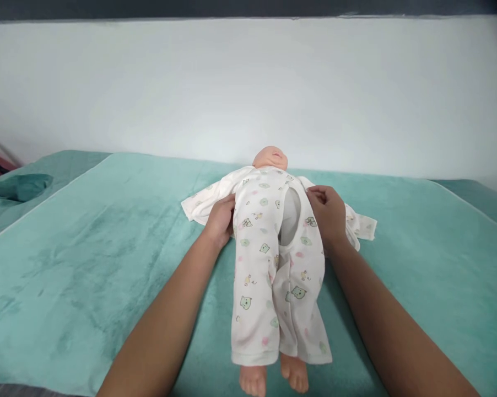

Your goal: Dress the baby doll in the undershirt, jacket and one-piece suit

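Touching pants between left hand and right hand, already up over tummy of doll.
Pinching the edge, probably, in the right; can't tell the left's grip, with fingertips hidden. Can't see if fully on.

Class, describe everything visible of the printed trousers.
The white trousers look like soft cloth, printed with green animal faces and pink patches, with a large oval opening. They lie over the doll, top near its head, slightly creased legs toward the viewer, feet showing below. The left hand touches one side, the right hand the other.
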Demonstrator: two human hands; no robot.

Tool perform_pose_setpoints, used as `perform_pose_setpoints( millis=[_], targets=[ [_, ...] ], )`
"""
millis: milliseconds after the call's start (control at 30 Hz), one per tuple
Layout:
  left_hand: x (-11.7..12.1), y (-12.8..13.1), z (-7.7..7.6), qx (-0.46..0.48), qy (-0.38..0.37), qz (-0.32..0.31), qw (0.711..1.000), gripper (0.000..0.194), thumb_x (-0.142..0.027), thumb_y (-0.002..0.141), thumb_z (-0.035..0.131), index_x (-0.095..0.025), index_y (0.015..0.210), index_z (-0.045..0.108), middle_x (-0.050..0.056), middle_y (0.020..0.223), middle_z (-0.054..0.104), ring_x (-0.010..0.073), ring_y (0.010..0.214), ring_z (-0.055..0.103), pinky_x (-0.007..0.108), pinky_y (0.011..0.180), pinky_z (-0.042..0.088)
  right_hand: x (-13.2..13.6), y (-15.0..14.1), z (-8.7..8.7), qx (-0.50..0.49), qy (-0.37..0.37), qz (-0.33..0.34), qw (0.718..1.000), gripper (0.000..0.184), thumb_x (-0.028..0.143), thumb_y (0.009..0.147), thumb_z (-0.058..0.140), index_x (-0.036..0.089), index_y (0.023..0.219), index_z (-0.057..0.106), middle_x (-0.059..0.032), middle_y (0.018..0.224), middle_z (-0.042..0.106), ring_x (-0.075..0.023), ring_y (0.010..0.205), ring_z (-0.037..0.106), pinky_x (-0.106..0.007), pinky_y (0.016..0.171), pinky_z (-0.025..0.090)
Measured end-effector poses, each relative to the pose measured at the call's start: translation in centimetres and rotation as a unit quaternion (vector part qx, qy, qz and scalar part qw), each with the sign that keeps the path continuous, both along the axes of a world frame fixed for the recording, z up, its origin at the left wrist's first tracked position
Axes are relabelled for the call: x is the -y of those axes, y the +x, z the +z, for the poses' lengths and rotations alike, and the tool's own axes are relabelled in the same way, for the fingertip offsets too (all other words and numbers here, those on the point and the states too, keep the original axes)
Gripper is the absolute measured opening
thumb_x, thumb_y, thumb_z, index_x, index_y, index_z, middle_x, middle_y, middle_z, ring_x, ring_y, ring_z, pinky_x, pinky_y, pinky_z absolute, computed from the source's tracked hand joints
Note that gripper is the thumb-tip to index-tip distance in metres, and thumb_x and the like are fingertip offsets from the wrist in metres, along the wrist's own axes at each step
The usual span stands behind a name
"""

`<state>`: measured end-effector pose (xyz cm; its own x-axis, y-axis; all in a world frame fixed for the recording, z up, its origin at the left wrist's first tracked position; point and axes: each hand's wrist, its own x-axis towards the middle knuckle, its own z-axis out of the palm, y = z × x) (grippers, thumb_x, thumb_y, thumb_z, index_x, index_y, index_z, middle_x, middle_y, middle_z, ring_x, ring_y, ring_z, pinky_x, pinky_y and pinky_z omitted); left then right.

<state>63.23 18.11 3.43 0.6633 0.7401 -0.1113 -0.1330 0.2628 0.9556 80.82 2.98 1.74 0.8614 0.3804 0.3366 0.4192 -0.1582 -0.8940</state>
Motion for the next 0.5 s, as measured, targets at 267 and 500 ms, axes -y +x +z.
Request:
perform_pose_setpoints(
  millis=[267,500],
  targets=[
    [-0.6,-0.1,0.6,-0.044,0.308,0.076,0.947,0.031,-0.038,0.09,0.055,-0.021,0.107,0.074,0.005,0.12,0.07,0.0234,0.119,0.058,0.033,0.107,0.038,-4.4,1.6,3.4,0.04,-0.047,0.123,0.99,0.027,0.043,0.081,0.06,0.022,0.094,0.071,-0.0052,0.1,0.072,-0.0225,0.093,0.063,-0.037,0.087,0.047],
    [-1.7,0.4,-0.2,-0.048,0.302,0.047,0.951,0.029,-0.032,0.089,0.057,-0.023,0.112,0.073,0.005,0.128,0.067,0.0238,0.126,0.055,0.036,0.113,0.033,-7.1,3.8,4.7,0.044,-0.147,0.219,0.964,0.023,0.043,0.077,0.062,0.02,0.08,0.067,-0.0031,0.085,0.069,-0.0194,0.077,0.058,-0.033,0.072,0.044]
  ],
)
